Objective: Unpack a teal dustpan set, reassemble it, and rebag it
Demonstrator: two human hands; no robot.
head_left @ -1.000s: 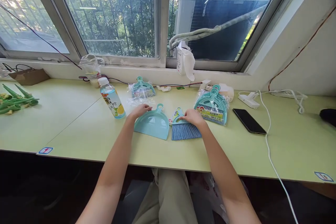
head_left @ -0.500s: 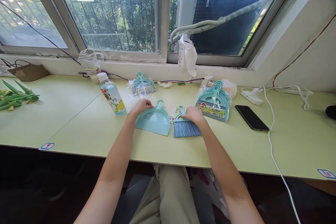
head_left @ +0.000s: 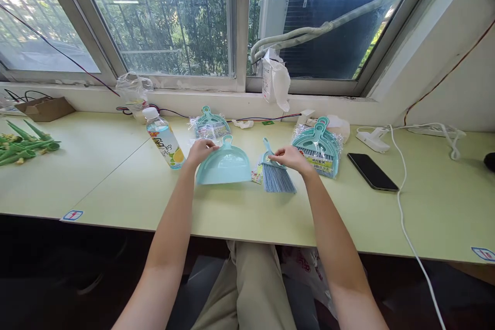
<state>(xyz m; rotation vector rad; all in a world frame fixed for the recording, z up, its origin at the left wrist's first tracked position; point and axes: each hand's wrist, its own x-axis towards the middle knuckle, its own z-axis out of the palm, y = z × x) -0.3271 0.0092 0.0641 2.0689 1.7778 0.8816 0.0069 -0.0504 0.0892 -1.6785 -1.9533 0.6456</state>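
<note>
"What are the fingers doing?"

"On my feed, the left hand pinches the upper left rim of a pale teal dustpan. The right hand pinches a tilted, blue-bristled brush, just right of it. I can't tell if either touches the surface."

"How far along?"

"I judge this pair unwrapped and parted; the left set and right set behind are in clear film."

"Any writing?"

"The right set's yellow label and the lemon-pictured bottle carry print I can't read."
</note>
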